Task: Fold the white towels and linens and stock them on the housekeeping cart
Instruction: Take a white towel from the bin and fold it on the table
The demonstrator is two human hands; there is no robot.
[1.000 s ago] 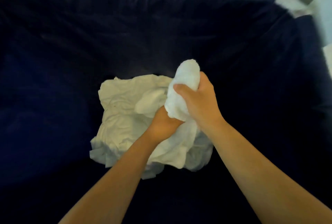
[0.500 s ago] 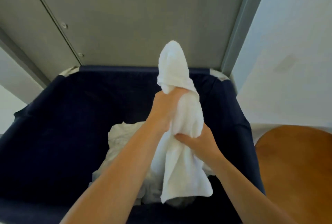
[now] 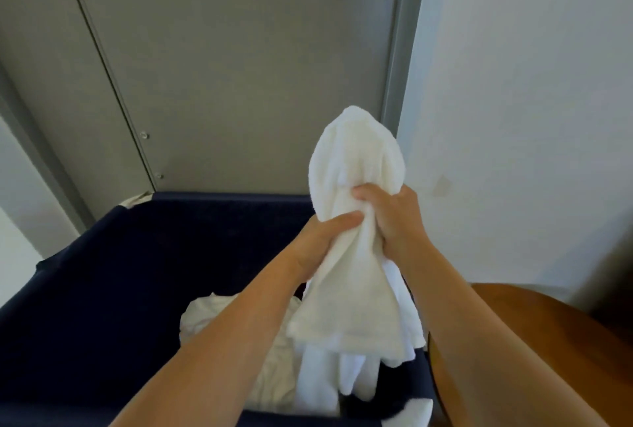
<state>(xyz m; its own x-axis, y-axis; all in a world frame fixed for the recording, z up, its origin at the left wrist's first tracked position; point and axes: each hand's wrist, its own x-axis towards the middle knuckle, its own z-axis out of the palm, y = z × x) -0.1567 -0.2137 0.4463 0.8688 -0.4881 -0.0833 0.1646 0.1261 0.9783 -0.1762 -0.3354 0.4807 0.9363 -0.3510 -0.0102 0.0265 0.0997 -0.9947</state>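
Note:
A bunched white towel [image 3: 356, 166] is held up above a dark navy fabric bin [image 3: 113, 283]. My left hand [image 3: 322, 241] grips its gathered middle from the left, thumb across the cloth. My right hand [image 3: 394, 217] grips it from the right, fingers curled into the folds. The towel's top stands above both hands and its lower part hangs down into the bin. More crumpled white linen [image 3: 236, 327] lies at the bottom of the bin, partly hidden by my left forearm.
A grey panelled door [image 3: 222, 60] with a metal frame rises behind the bin. A white wall [image 3: 520, 101] is on the right. A rounded brown wooden tabletop [image 3: 555, 334] sits at the lower right beside the bin.
Both hands have lifted the towel higher and to the right, out of the bin. My right hand moved up level with the left. The view tilted upward.

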